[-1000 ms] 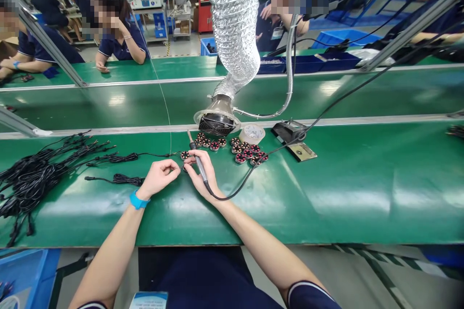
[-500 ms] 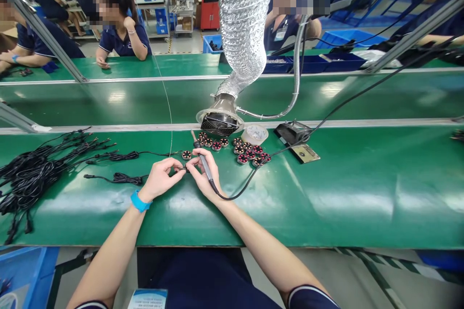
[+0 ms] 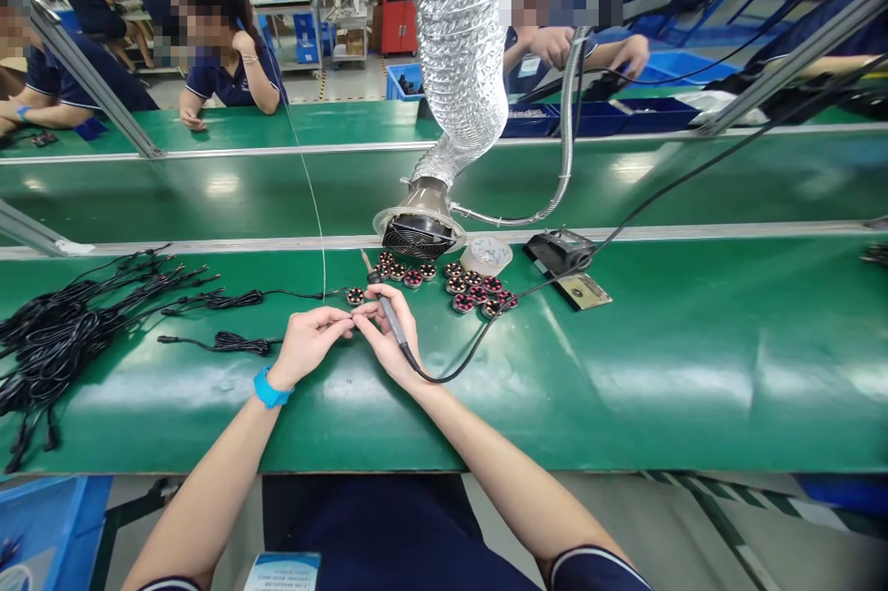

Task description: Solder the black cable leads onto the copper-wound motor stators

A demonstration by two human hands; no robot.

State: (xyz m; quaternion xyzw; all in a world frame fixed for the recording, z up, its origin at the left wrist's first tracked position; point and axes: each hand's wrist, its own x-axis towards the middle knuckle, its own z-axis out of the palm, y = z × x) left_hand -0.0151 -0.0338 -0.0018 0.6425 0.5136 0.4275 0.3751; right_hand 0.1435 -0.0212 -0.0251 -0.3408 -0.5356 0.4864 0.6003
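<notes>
My right hand [image 3: 389,337] holds a soldering iron [image 3: 388,309] like a pen, tip pointing away toward the fume hood, its black cord looping off to the right. My left hand [image 3: 309,346], with a blue wristband, meets the right hand's fingertips, and together they pinch a small part that the fingers mostly hide. One small round part [image 3: 355,296] lies just beyond the fingers. Several more round parts with red centres [image 3: 475,288] sit in a cluster farther back on the green bench [image 3: 659,369].
A fume extractor hood [image 3: 418,230] on a silver hose hangs over the parts. A tape roll [image 3: 487,254] and a soldering iron stand [image 3: 565,263] lie to the right. Black cables [image 3: 76,327] pile at the left. Other people sit across the far belt. A blue bin [image 3: 48,526] is lower left.
My two hands have closed together, fingertips now touching over the small part. The soldering iron stays in my right hand. A person across the belt has reached both hands forward.
</notes>
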